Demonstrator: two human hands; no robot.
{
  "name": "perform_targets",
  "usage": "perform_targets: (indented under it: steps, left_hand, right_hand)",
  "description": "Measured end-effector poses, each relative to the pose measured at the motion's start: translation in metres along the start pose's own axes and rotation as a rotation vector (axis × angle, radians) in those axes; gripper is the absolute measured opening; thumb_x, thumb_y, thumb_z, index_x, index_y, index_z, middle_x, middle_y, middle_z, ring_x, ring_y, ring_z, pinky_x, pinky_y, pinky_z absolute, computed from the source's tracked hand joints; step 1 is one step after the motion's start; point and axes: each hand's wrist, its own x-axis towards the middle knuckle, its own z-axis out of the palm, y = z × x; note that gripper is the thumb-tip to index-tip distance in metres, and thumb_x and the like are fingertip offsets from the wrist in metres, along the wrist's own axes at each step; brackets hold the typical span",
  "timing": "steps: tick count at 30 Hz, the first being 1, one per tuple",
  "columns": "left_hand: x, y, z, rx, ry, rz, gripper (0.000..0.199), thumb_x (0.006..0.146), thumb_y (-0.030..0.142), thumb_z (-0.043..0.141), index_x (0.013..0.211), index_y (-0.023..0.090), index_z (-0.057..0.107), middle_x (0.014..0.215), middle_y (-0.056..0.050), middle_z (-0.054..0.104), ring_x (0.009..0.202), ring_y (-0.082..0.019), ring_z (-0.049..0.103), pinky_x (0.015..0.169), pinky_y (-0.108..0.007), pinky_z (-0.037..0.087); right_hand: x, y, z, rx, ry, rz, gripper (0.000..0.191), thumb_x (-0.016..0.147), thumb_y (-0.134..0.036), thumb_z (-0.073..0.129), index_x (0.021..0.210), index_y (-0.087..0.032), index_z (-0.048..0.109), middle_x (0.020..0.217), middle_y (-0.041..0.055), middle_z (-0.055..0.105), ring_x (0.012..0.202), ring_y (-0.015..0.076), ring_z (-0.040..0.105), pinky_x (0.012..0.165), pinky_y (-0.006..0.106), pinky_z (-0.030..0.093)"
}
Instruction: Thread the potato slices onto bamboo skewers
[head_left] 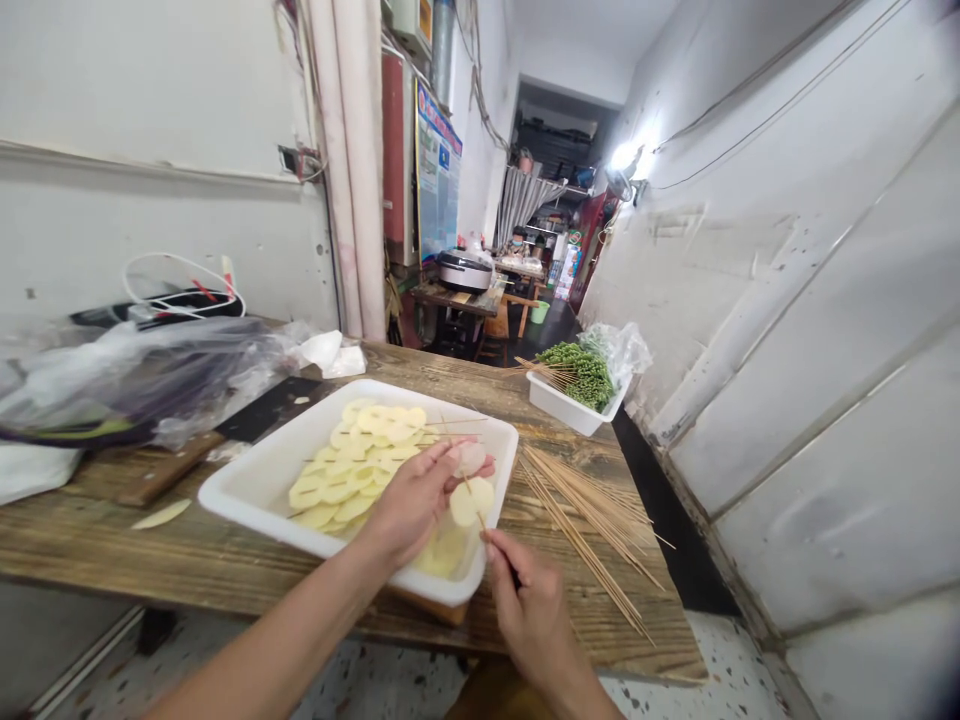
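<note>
**Potato slices sit strung on a bamboo skewer above a white plastic tray**

The left hand curls around the skewer's upper end, its fingers against a pale slice, while the right hand pinches the skewer lower down. The hands are near each other, not touching. Both hover over the tray's near corner, where the overlapping yellow slices lie in a heap, some with skewers already through them.

Just right of the tray, a loose bundle of bamboo skewers lies across the wooden table. Beyond it, a smaller white tray holds skewered green sprigs beside a clear plastic bag. To the left, a crumpled plastic bag partly covers the table's far side, near a wooden cutting board. Down the narrow passage, a seated person is at another table.
</note>
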Motion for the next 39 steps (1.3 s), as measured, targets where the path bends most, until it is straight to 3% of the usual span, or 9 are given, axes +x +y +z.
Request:
perform_targets:
  steps: [4,11,17,19,21,25,29,34,39]
  left_hand:
    - [-0.001,0.001,-0.001,0.051,-0.041,-0.017,0.042,0.071,0.026,0.069,0.11,0.016,0.058,0.092,-0.009,0.07,0.087,-0.02,0.065,0.076,-0.03,0.052]
    - [0.004,-0.002,-0.002,0.149,-0.003,0.038,0.034,0.063,0.027,0.076,0.091,0.015,0.063,0.085,-0.005,0.07,0.084,-0.018,0.065,0.079,-0.027,0.049]
    - [0.005,0.004,-0.011,0.224,-0.095,-0.132,0.056,0.067,0.031,0.071,0.118,0.016,0.053,0.094,-0.009,0.069,0.089,-0.02,0.064,0.082,-0.032,0.048]
    - [0.008,0.011,-0.02,0.412,-0.122,-0.126,0.054,0.074,0.038,0.062,0.122,0.017,0.051,0.106,-0.012,0.066,0.097,-0.021,0.061,0.083,-0.033,0.046]
    - [0.011,0.017,-0.029,0.77,-0.215,-0.031,0.046,0.076,0.04,0.057,0.116,0.018,0.057,0.115,-0.01,0.062,0.101,-0.023,0.059,0.083,-0.034,0.046]
    - [0.02,0.015,-0.04,1.492,-0.548,0.025,0.028,0.069,0.033,0.06,0.095,0.022,0.066,0.097,-0.006,0.068,0.092,-0.024,0.06,0.077,-0.03,0.043]
    - [0.025,-0.002,-0.039,1.807,-0.678,-0.029,0.033,0.057,0.025,0.066,0.09,0.021,0.064,0.095,-0.009,0.064,0.087,-0.026,0.059,0.068,-0.03,0.042]
    - [0.028,-0.005,-0.035,1.765,-0.761,-0.18,0.031,0.054,0.035,0.067,0.079,0.02,0.059,0.076,-0.003,0.061,0.069,-0.022,0.056,0.055,-0.027,0.036]
    - [0.033,0.007,-0.038,1.343,-0.77,-0.214,0.044,0.06,0.026,0.062,0.103,0.02,0.053,0.079,0.001,0.062,0.072,-0.017,0.058,0.06,-0.023,0.041]
  right_hand:
    - [0.002,0.003,-0.003,0.012,0.008,0.03,0.024,0.087,-0.016,0.048,0.103,-0.016,0.066,0.092,0.0085,0.072,0.081,0.0179,0.069,0.073,0.025,0.055]
    - [0.0,0.004,-0.003,0.035,-0.022,0.055,0.025,0.088,-0.016,0.047,0.105,-0.016,0.065,0.096,0.0095,0.071,0.086,0.0182,0.068,0.076,0.026,0.054]
    - [-0.004,0.01,-0.008,0.054,-0.037,0.14,0.024,0.088,-0.02,0.047,0.103,-0.018,0.066,0.089,0.0082,0.072,0.077,0.0179,0.068,0.07,0.027,0.055]
    - [-0.006,0.014,-0.012,0.036,-0.003,0.181,0.024,0.088,-0.022,0.048,0.104,-0.017,0.065,0.085,0.0075,0.072,0.071,0.0173,0.067,0.067,0.027,0.055]
    - [-0.007,0.017,-0.017,0.033,0.044,0.219,0.023,0.087,-0.023,0.05,0.104,-0.017,0.065,0.081,0.0067,0.071,0.064,0.016,0.066,0.063,0.026,0.055]
    - [-0.007,0.02,-0.021,0.071,0.106,0.262,0.023,0.087,-0.023,0.051,0.103,-0.015,0.065,0.084,0.0084,0.071,0.069,0.0172,0.067,0.059,0.025,0.054]
    - [-0.007,0.022,-0.02,0.087,0.091,0.271,0.023,0.086,-0.023,0.052,0.103,-0.015,0.065,0.088,0.0089,0.071,0.076,0.019,0.068,0.055,0.024,0.053]
    - [-0.008,0.026,-0.021,0.051,0.107,0.287,0.023,0.086,-0.024,0.053,0.103,-0.016,0.066,0.085,0.0076,0.071,0.074,0.0183,0.067,0.054,0.023,0.052]
    - [-0.009,0.029,-0.026,0.026,0.118,0.28,0.023,0.086,-0.023,0.053,0.102,-0.016,0.067,0.083,0.0073,0.071,0.072,0.0176,0.067,0.056,0.024,0.053]
